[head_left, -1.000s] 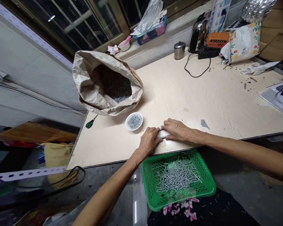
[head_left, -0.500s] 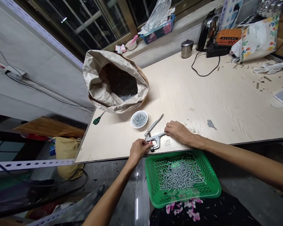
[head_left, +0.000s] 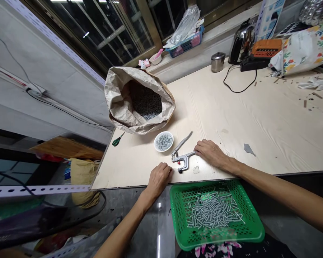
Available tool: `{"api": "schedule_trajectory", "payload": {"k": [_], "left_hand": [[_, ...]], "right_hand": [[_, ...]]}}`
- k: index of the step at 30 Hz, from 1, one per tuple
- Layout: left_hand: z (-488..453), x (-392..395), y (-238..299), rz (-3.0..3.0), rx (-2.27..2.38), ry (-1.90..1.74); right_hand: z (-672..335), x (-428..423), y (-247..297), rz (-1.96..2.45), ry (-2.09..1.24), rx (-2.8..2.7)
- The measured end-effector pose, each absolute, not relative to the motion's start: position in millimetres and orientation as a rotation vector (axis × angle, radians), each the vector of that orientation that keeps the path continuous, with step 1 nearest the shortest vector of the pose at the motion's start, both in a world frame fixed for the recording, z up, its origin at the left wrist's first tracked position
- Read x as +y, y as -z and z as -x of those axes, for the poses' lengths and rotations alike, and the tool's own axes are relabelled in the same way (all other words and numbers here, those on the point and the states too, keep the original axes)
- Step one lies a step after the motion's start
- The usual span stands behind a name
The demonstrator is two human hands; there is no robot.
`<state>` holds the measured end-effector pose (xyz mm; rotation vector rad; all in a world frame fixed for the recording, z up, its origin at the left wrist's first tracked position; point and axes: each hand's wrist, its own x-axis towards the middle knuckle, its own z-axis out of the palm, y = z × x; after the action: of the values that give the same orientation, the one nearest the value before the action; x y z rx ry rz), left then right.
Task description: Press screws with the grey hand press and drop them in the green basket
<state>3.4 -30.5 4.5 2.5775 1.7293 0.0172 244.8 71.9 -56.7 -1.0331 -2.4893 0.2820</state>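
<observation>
On the table lie grey snap-fastener pliers point(head_left: 185, 158), jaws facing left and handles spread apart, with a red tip and a black tip at the jaw. My right hand point(head_left: 210, 152) is closed round the end of the lower handle. Just left of the jaw, apart from it, is my left hand point(head_left: 159, 176), its fingers pinched together; whatever they hold is hidden. Behind the pliers stands a white bowl point(head_left: 156, 147) of small metal pins. A green plastic basket point(head_left: 174, 229) below the table edge contains many silvery metal pieces.
A big open sack point(head_left: 118, 104) of dark metal pieces stands at the back left, with green-handled scissors point(head_left: 117, 140) beside it. Towards the back are a lidded metal canister point(head_left: 218, 62), a kettle point(head_left: 240, 44) and a black cable point(head_left: 242, 91). A grey scrap point(head_left: 249, 149) lies to the right.
My left hand has drawn back left from the pliers' jaw, where its fingertips were. My right hand still grips the handle. The whole view has shifted slightly.
</observation>
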Motion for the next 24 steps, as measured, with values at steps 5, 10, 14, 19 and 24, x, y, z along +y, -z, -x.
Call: {"api": "schedule_trajectory", "payload": {"k": [5,10,14,19,24], "left_hand": [[-23.7,-50.0,-35.9,-2.642,1.439,-0.206],[-4.1,4.6,-34.6,-2.522,2.011,-0.241],[16.2,64.5,-23.7,-2.245,2.334,-0.115],[7.6,93.0,-17.9,-2.097,2.386,0.188],[2.9,96.0,-14.6,-2.065,2.353,0.243]], "right_hand": [[-244.0,70.3,56.3,1.04,-0.32,-2.484],[-244.5,69.6,57.4,1.041,-0.308,-2.477],[-243.8,69.2,58.3,1.022,-0.268,-2.46],[-242.3,68.5,59.7,1.05,-0.236,-2.447],[-241.4,68.5,63.2,1.048,-0.203,-2.435]]}}
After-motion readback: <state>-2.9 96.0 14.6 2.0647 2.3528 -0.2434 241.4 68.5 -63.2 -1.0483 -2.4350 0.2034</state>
